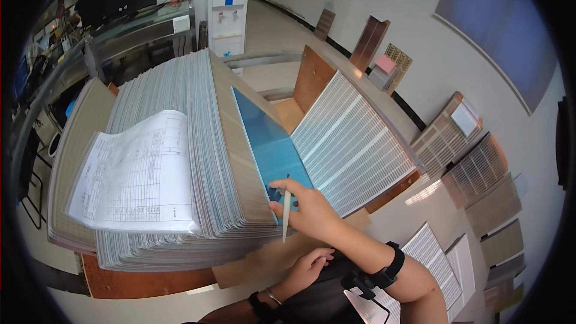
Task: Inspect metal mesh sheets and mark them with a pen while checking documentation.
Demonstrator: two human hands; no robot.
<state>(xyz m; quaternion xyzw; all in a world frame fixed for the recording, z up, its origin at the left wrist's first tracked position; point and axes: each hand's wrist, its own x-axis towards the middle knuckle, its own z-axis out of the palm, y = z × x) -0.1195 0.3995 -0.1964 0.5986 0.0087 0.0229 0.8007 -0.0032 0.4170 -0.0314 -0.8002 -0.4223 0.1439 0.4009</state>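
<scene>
In my right hand (309, 204) is a slim, pale stick-like tool (286, 222), pointing down between the fingers. The thumb and forefinger of that hand are at the near edge of a glossy blue sheet (264, 135). This sheet leans against the right face of a thick stack of thin panels (174, 78), which stand on edge. My left hand (307, 271) rests near my lap, its fingers loosely bent and nothing visible in them. A printed form in a clear sleeve (138, 174) lies over the top of the stack.
A white slotted panel (354, 138) leans right of the blue sheet, near an orange-brown board (312, 75). Several patterned panels (474, 168) lean along the right wall. A water dispenser (228, 21) stands at the back, beside a cluttered bench (144, 24).
</scene>
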